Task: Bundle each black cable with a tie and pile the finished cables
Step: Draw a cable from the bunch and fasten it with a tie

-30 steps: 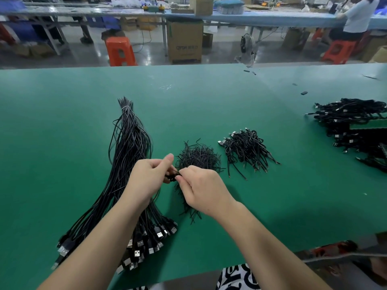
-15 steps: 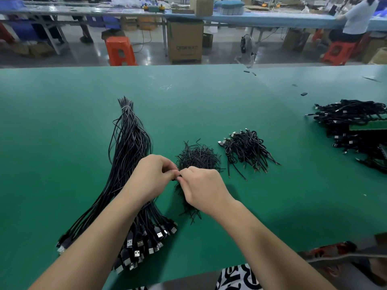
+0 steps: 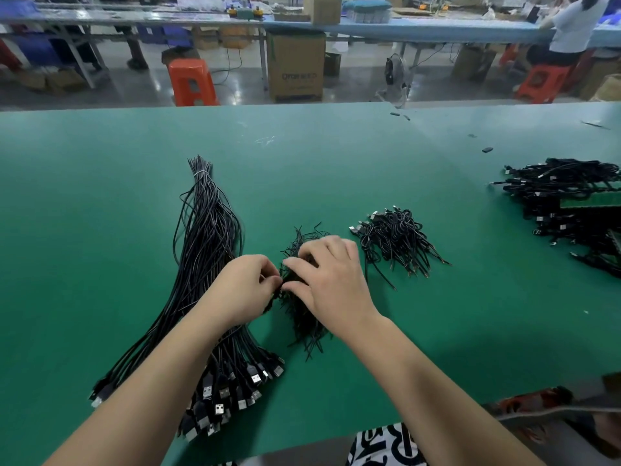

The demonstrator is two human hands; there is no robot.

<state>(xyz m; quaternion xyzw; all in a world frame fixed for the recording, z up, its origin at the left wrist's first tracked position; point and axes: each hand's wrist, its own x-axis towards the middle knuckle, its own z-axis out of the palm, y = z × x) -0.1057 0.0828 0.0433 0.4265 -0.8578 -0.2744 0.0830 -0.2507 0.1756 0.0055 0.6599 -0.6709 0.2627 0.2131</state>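
Note:
A long bundle of loose black cables (image 3: pixel 208 247) with USB plugs at its near end lies on the green table (image 3: pixel 100 196), partly under my left forearm. My left hand (image 3: pixel 245 290) pinches a small folded black cable (image 3: pixel 274 299) at its fingertips. A pile of black ties (image 3: pixel 304 319) lies just right of it. My right hand (image 3: pixel 332 280) reaches over that pile, thumb and fingers spread and touching the ties. A heap of finished bundled cables (image 3: pixel 396 240) sits further right.
A larger heap of black cables (image 3: pixel 564 193) lies at the table's right edge. Small black scraps (image 3: pixel 487 150) dot the far right of the table. Beyond the table stand an orange stool (image 3: pixel 191 82), a cardboard box (image 3: pixel 295 65) and a seated person (image 3: pixel 571 25).
My right hand has let go of the folded cable and moved forward onto the tie pile. My left hand has stayed put, still pinching the cable.

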